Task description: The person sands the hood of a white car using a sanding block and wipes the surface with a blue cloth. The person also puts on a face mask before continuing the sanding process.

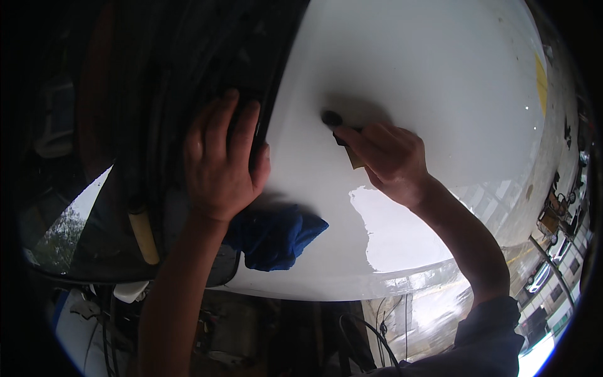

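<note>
My left hand lies flat, fingers a little apart, on the dark glossy panel beside its border with the white car panel. Over the white surface, my right hand is closed round a small tool with a rounded black end. A yellowish flat piece shows below those fingers; whether it belongs to the tool I cannot tell. A crumpled blue cloth rests on the white panel, near my left wrist.
A pale yellow cylinder with a dark end shows on the dark panel, left of my left forearm. Below the white panel's near edge are cables and dark parts. Vehicles stand at the far right. A yellow patch marks the panel's right edge.
</note>
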Motion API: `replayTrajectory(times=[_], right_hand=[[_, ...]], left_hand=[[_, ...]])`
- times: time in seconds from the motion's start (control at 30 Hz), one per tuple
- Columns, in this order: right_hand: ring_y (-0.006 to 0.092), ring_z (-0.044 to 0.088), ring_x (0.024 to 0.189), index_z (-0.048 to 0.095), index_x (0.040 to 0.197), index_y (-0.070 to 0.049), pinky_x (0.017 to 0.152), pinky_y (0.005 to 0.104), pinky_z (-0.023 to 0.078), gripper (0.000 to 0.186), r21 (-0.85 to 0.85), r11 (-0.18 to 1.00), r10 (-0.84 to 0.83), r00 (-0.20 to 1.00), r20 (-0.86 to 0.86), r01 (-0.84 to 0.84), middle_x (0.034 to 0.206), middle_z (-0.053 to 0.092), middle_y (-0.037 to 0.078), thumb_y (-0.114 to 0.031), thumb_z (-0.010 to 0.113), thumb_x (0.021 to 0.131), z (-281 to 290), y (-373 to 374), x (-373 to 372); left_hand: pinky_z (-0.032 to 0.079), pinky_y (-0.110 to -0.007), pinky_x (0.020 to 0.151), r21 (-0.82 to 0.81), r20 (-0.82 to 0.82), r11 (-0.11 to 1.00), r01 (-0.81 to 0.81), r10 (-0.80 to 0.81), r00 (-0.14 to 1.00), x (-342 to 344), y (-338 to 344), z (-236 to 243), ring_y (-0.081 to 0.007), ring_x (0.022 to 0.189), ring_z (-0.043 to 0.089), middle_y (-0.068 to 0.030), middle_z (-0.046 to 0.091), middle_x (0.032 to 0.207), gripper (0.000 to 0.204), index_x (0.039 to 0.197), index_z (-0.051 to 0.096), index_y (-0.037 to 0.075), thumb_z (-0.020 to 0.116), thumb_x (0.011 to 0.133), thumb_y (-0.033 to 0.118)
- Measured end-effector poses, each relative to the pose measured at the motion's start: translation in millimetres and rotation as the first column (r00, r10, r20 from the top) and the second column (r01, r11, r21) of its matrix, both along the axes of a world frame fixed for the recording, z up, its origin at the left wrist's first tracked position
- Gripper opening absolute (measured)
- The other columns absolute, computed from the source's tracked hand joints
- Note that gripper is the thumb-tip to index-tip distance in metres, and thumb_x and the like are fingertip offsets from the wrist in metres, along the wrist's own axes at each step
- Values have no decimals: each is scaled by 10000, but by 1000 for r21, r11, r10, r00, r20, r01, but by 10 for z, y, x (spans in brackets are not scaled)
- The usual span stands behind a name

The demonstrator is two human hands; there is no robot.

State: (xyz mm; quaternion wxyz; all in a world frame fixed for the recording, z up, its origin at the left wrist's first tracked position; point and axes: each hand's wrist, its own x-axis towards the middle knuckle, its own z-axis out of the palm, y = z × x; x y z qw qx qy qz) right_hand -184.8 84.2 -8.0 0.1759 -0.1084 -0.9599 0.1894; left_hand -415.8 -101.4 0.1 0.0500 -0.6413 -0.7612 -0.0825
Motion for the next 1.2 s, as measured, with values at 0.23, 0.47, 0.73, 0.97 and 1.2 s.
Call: replayTrajectory(times=[0.23,0.47,0.73,0.97,1.2], right_hand=[[111,617,642,743,1174,-146,493,280,516,424,-17,999,-41,999,1,41,738,555,-18,-17,787,772,-14,-92,-4],[89,539,560,778,1145,-105,460,263,472,371,-17,991,-131,991,-16,131,696,552,-23,-4,805,789,5,-263,-85],[116,536,560,772,1147,-99,461,286,463,368,-61,939,-340,940,-23,338,708,480,3,-14,739,790,-47,-563,-79],[109,525,566,776,1150,-113,451,286,441,386,-42,959,-283,959,-11,282,720,471,-11,-26,744,775,-84,-508,-3],[112,591,606,777,1153,-92,514,270,537,410,-70,944,-325,945,-14,324,735,546,7,61,748,774,-40,-583,-98]], left_hand=[[419,-479,1131,-10,5,1000,5,-5,1000,-5,15,6,-364,1372,442,-173,426,1561,611,1482,526,95,646,922,309],[408,-484,1141,-22,9,1000,4,-4,1000,-18,25,19,-365,1381,429,-175,419,1557,613,1484,515,90,642,927,312],[415,-481,1138,-27,15,1000,15,-14,1000,-1,3,19,-368,1378,435,-171,412,1569,596,1480,525,95,633,941,324],[436,-489,1119,-4,-9,1000,8,-8,1000,-30,19,-36,-364,1377,439,-170,409,1574,599,1493,517,108,629,948,328],[434,-501,1119,-71,-9,997,1,-1,1000,5,3,35,-371,1383,428,-171,411,1571,610,1490,521,109,642,930,316]])
